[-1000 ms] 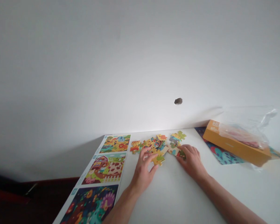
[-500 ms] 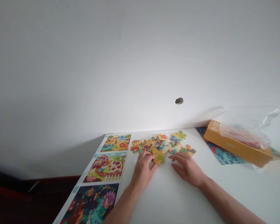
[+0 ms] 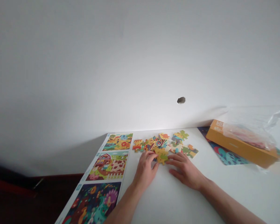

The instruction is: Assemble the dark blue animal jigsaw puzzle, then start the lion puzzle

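Note:
A yellow-green puzzle piece [image 3: 162, 156] lies at the near edge of a loose heap of puzzle pieces [image 3: 157, 143] on the white table. My left hand [image 3: 146, 166] is at its left side, index finger and thumb curled around that edge. Part of what sits between those fingers is hidden. From the right, my right hand [image 3: 185, 169] reaches the same piece with its fingertips, fingers stretched and thumb apart below. Joined pieces [image 3: 180, 137] lie behind, and more green and orange pieces [image 3: 190, 151] rest just beyond my right hand.
Along the table's left edge are picture sheets: a zoo scene [image 3: 119, 142], a farm scene [image 3: 107, 165] and a dark night scene [image 3: 93, 203]. On the right, an orange box [image 3: 240, 149] with a clear plastic bag [image 3: 254, 124] sits on a dark blue picture sheet [image 3: 230, 157]. A wall [image 3: 140, 77] stands behind.
The yellow-green piece has shifted slightly right relative to my left hand. My right hand has moved in to its right edge. The whole view has shifted a little.

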A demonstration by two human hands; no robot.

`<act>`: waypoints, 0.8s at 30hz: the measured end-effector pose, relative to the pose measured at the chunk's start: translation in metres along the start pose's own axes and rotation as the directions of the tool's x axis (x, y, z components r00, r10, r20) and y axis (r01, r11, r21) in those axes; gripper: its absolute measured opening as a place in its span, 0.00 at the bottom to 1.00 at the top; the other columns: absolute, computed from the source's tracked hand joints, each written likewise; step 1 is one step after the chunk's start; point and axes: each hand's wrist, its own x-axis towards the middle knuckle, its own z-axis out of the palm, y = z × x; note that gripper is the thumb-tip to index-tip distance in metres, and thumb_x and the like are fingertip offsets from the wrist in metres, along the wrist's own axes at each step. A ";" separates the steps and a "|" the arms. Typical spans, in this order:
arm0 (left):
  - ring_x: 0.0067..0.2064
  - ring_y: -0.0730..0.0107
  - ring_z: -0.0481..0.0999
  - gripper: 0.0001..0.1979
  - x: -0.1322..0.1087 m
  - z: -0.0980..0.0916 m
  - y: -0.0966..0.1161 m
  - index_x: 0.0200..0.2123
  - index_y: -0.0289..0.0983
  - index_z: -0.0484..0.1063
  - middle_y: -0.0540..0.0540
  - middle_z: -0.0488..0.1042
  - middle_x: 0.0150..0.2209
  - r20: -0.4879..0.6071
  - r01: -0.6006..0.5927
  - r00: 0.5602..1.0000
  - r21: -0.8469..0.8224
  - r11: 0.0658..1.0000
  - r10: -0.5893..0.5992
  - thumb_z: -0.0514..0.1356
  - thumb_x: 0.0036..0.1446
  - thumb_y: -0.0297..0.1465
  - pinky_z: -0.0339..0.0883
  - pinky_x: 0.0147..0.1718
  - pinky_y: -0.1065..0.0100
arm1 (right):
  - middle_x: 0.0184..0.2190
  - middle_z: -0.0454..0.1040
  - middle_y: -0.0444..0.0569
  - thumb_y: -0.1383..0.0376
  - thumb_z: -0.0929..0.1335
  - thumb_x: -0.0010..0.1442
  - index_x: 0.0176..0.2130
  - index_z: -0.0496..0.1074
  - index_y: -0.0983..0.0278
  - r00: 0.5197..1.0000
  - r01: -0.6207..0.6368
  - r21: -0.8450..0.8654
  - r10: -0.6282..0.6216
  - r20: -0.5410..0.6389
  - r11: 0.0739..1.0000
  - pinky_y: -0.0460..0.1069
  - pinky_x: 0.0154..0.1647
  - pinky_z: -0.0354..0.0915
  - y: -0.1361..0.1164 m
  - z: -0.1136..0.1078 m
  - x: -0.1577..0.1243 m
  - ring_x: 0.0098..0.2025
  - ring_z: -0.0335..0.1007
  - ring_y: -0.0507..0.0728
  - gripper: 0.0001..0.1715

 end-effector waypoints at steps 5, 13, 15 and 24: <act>0.47 0.61 0.75 0.15 0.001 -0.003 0.002 0.45 0.40 0.74 0.44 0.75 0.43 0.050 -0.013 0.999 -0.107 0.994 0.019 0.60 0.55 0.20 0.73 0.48 0.58 | 0.56 0.71 0.52 0.64 0.65 0.64 0.55 0.71 0.55 0.999 0.034 0.050 -0.032 -0.033 0.998 0.61 0.59 0.62 -0.007 -0.002 0.000 0.55 0.68 0.62 0.20; 0.44 0.63 0.78 0.14 -0.001 -0.005 0.006 0.46 0.40 0.75 0.46 0.78 0.42 0.098 -0.041 0.994 -0.154 0.987 0.056 0.61 0.58 0.24 0.73 0.47 0.61 | 0.55 0.72 0.53 0.61 0.65 0.66 0.58 0.69 0.57 0.994 0.026 0.171 -0.009 -0.105 0.985 0.56 0.57 0.67 -0.005 0.002 -0.001 0.55 0.69 0.60 0.21; 0.44 0.65 0.78 0.15 -0.002 -0.005 0.007 0.49 0.41 0.74 0.46 0.78 0.43 0.130 -0.056 0.988 -0.191 0.980 0.082 0.60 0.59 0.23 0.73 0.47 0.63 | 0.52 0.73 0.53 0.60 0.65 0.67 0.54 0.72 0.57 0.990 0.027 0.200 0.002 -0.141 0.979 0.54 0.54 0.68 -0.003 0.005 -0.001 0.53 0.70 0.59 0.17; 0.40 0.65 0.75 0.15 -0.001 -0.007 0.011 0.48 0.41 0.73 0.46 0.76 0.39 0.070 -0.023 0.997 -0.145 0.989 0.034 0.62 0.56 0.26 0.71 0.43 0.64 | 0.41 0.75 0.51 0.64 0.60 0.70 0.42 0.73 0.59 0.977 0.049 0.277 0.011 -0.212 0.960 0.50 0.45 0.70 -0.008 0.003 -0.002 0.43 0.72 0.56 0.13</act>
